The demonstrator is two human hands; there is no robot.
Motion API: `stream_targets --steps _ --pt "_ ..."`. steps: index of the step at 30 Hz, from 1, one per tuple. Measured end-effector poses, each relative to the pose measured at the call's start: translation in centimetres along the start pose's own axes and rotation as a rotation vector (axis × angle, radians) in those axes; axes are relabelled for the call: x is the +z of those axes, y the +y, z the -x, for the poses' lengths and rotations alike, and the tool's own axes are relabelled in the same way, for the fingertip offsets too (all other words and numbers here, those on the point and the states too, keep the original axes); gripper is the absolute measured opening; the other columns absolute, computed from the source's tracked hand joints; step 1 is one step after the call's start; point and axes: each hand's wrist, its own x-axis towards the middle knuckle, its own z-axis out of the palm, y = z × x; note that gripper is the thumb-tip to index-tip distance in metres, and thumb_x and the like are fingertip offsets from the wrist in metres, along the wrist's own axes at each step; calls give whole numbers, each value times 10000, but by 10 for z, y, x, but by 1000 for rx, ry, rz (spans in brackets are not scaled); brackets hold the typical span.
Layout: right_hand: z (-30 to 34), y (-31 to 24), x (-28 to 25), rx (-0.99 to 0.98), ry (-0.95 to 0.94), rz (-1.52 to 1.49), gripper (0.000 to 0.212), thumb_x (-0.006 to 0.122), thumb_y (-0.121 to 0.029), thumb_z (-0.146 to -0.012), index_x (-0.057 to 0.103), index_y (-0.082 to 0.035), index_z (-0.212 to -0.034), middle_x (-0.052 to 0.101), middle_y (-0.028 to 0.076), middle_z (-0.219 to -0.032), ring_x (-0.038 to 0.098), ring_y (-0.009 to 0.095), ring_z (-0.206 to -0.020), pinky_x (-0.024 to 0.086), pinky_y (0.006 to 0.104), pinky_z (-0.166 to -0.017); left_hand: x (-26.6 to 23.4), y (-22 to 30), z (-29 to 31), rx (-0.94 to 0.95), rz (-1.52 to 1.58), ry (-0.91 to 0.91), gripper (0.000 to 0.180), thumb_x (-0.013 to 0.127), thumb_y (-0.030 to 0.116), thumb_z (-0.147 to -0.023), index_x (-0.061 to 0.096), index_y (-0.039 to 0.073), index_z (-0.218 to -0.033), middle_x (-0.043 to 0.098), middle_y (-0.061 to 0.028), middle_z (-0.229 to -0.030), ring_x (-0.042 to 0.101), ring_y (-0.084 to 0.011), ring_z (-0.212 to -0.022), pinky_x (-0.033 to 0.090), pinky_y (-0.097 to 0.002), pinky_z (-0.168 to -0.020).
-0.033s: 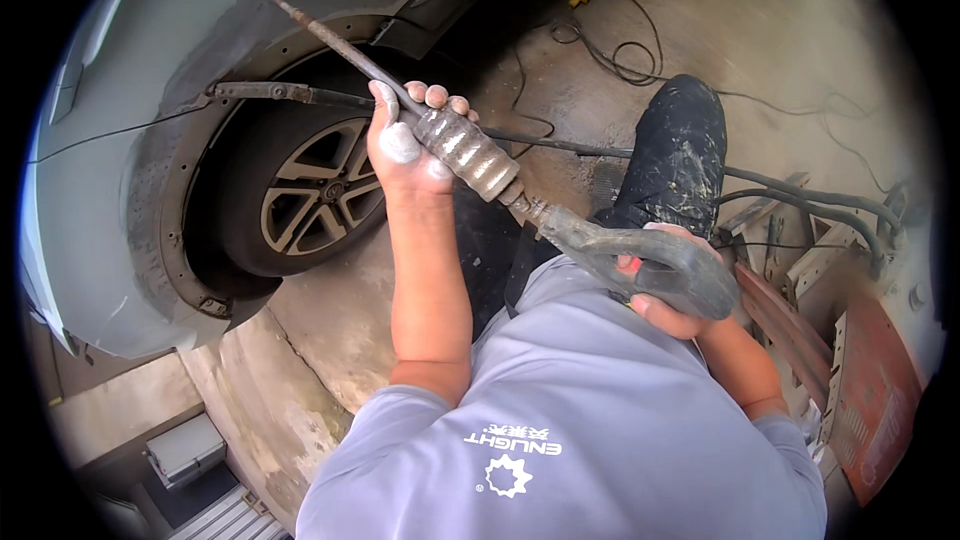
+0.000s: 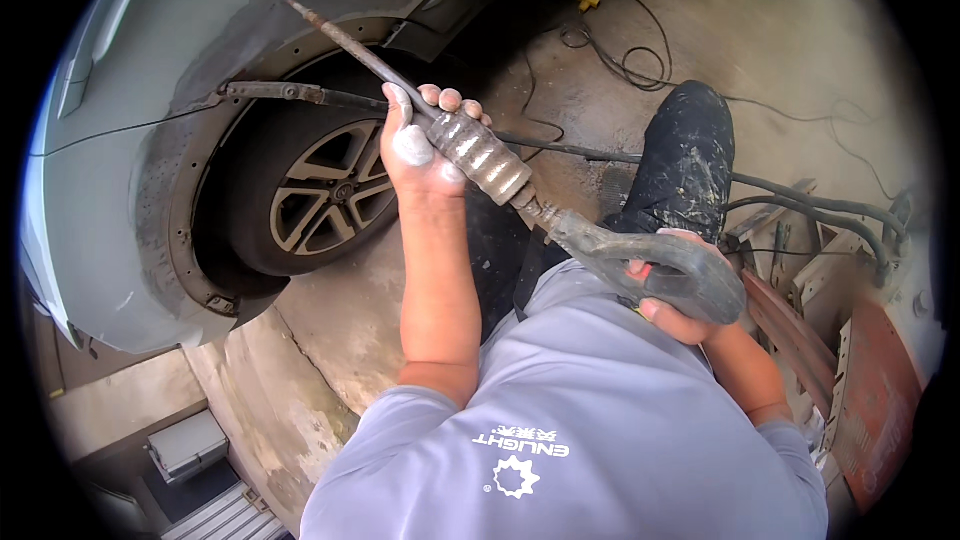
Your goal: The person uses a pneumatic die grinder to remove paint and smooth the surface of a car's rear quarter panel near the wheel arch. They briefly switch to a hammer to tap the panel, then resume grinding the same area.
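A slide-hammer dent puller (image 2: 483,158) slants across in front of me. Its thin metal rod runs up to the left. The tip overlaps a sanded grey patch on the car panel (image 2: 130,220) above the wheel arch; I cannot tell whether they touch. My left hand (image 2: 428,155), whitened with dust on palm and thumb, is closed at the ribbed sliding weight, fingers behind it and thumb along the rod. The looped black handle sits in my right hand (image 2: 680,315), closed around it near my belly. A red button shows inside the loop, by a fingertip.
A wheel (image 2: 335,190) sits in the open arch at left. Beside my dusty dark trouser leg (image 2: 682,155) lie thick black cables (image 2: 820,202) and a thin looped cord (image 2: 640,70) with a yellow plug. Red and metal panels (image 2: 870,400) stand at right.
The view has shifted slightly, so the wheel, the dent puller and both hands appear a little further right. Both hands keep the same hold.
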Motion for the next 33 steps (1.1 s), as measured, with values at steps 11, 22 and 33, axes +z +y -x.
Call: stream_targets --steps 11,22,33 --pt "18 2 -1 -46 41 257 408 776 -222 -667 762 -47 -1035 731 105 -1051 674 345 -980 549 416 -843 10 -5 -1 16 27 47 530 438 559 -1067 626 91 -903 656 -86 -837 639 -349 -812 542 -513 -769" --pt "12 1 2 55 77 28 400 776 -170 -693 735 -32 -1066 717 106 -1062 662 321 -979 540 397 -860 9 -3 -3 4 23 88 543 449 577 -1056 621 94 -876 645 -90 -823 646 -353 -803 552 -522 -764" --pt "18 -1 6 58 100 -13 367 758 -142 -688 729 -36 -1038 737 81 -1053 656 311 -989 529 410 -913 12 -6 -4 9 55 104 539 460 574 -1054 623 97 -864 649 -91 -803 642 -348 -780 553 -516 -736"
